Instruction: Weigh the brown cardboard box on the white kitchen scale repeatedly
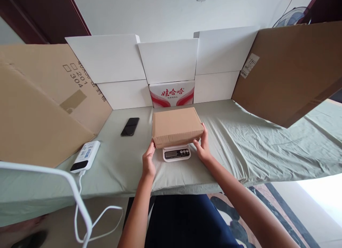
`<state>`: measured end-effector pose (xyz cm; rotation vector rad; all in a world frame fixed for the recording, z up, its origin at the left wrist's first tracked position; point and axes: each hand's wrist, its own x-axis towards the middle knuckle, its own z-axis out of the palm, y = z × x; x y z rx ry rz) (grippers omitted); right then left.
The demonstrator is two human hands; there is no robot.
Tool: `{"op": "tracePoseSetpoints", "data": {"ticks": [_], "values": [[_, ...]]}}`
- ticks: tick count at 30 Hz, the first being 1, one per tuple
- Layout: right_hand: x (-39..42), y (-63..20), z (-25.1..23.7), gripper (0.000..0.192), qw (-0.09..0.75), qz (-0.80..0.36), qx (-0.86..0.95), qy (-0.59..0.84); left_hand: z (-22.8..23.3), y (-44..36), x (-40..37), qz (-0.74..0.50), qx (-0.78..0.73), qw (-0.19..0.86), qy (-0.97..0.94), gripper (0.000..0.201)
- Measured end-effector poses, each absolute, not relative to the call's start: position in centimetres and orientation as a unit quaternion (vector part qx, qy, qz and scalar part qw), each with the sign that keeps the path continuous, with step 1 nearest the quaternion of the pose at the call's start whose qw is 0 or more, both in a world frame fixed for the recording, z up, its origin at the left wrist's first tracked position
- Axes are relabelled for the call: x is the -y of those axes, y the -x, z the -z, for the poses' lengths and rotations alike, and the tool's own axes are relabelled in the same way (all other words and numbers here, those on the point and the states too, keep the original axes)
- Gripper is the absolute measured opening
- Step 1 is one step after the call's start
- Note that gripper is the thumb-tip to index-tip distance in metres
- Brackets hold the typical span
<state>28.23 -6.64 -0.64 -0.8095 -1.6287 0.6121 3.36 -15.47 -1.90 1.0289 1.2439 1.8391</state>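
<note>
Two hands on the cardboard box (pixel 176 126): your left hand (pixel 148 162) has its fingers pressed against the box's near-left corner, your right hand (pixel 203 145) has fingers wrapped round the near-right corner, so both grip it between them. Box sits flat on the small white scale (pixel 176 153), covering its platform; only the display panel sticks out toward you. Scale rests on the green-sheeted surface (pixel 240 144). Black phone (pixel 130 126) lies left of the box, white power bank (pixel 86 156) further left with a cable. White cartons (pixel 168 61) stand behind.
</note>
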Motion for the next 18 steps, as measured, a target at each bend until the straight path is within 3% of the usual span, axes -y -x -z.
{"op": "tracePoseSetpoints", "data": {"ticks": [18], "values": [[6.3, -28.1, 0.0, 0.073, 0.626, -0.351, 0.592, 0.367, 0.6, -3.9, 15.0, -0.717, -0.473, 0.338, -0.385, 0.068]]}}
